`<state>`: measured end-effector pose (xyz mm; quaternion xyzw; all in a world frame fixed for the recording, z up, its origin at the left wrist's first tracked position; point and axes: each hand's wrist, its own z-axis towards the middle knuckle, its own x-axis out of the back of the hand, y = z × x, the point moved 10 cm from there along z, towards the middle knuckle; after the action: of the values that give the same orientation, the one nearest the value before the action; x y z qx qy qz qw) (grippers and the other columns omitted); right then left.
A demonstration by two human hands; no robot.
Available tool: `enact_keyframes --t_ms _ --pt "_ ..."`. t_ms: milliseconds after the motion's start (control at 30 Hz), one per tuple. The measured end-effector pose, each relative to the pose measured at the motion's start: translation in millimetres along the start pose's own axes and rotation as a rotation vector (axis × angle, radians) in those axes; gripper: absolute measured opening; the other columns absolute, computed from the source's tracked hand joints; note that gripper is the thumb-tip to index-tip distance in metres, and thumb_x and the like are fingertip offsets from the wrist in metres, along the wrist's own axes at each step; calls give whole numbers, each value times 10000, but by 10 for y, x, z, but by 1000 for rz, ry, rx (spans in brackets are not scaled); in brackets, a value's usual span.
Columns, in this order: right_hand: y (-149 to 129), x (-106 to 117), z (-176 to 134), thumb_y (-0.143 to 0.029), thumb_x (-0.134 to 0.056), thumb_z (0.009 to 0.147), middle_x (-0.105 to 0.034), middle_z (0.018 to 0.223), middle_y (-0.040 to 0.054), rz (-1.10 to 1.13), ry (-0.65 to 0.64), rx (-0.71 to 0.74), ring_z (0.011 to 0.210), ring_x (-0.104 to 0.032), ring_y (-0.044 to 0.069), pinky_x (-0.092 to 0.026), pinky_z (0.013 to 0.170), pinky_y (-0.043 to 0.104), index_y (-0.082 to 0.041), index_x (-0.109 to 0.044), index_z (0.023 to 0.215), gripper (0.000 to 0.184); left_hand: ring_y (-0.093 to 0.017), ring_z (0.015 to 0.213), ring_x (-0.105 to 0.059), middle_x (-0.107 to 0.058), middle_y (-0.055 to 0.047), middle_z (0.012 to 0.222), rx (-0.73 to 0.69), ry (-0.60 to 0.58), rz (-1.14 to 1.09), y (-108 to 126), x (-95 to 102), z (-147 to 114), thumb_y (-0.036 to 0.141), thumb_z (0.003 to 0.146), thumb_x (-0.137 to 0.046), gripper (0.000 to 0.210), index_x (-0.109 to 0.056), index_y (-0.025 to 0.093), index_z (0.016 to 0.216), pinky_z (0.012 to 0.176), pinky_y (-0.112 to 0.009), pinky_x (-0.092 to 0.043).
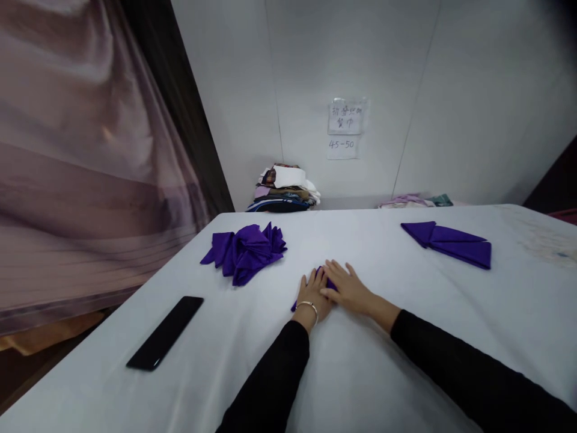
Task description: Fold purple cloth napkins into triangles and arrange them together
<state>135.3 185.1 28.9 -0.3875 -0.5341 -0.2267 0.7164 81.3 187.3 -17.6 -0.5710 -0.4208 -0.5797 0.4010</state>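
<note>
A small folded purple cloth napkin lies on the white-covered table, mostly hidden beneath my hands. My left hand, with a silver bracelet at the wrist, rests flat on it with fingers extended. From the right, my right hand also lies flat on the napkin, its fingers spread and touching the left hand. Neither hand grips anything. Farther back on the left is a bunched, pleated pile of purple napkins. Toward the back right, a flat purple napkin folded into a pointed shape lies by itself.
A black phone-like slab lies at the table's left. Behind the far edge are a stack of folded cloths and some pink and green cloths. Handwritten paper signs hang on the wall; a pinkish curtain hangs left.
</note>
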Motion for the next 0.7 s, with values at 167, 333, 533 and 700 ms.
enact_keyframes --t_ms 167,333,533,700 --pt "-406 -182 217 -617 -252 857 -142 1473 84 177 -85 146 1350 -53 211 -42 1081 421 -169 -153 1416 723 -275 1355 -39 -174 -14 1482 -41 31 59 40 -24 36 419 843 -283 616 -110 255 1410 1074 -520 -84" --pt "-272 -242 266 -615 -224 865 -126 1479 64 251 -85 122 1351 -50 191 -39 1088 387 -183 -161 1414 701 -278 1355 -35 -179 -16 1480 -23 23 62 17 -73 53 387 831 -307 645 -59 251 1411 1075 -524 -50" --pt "-90 -229 186 -625 -217 859 -104 1481 81 204 -68 35 1351 -43 200 -33 1085 394 -166 -118 1420 732 -255 1358 -35 -125 -10 1490 -21 -9 13 6 -25 33 369 841 -274 625 -49 248 1411 1071 -514 -90" --pt "59 -247 82 -629 -227 853 -113 1479 74 129 -82 3 1349 -59 223 -28 1079 415 -180 -70 1424 743 -235 1359 -28 -123 -20 1489 11 -28 -7 -37 -45 31 407 844 -240 633 -73 191 1415 1078 -493 -95"
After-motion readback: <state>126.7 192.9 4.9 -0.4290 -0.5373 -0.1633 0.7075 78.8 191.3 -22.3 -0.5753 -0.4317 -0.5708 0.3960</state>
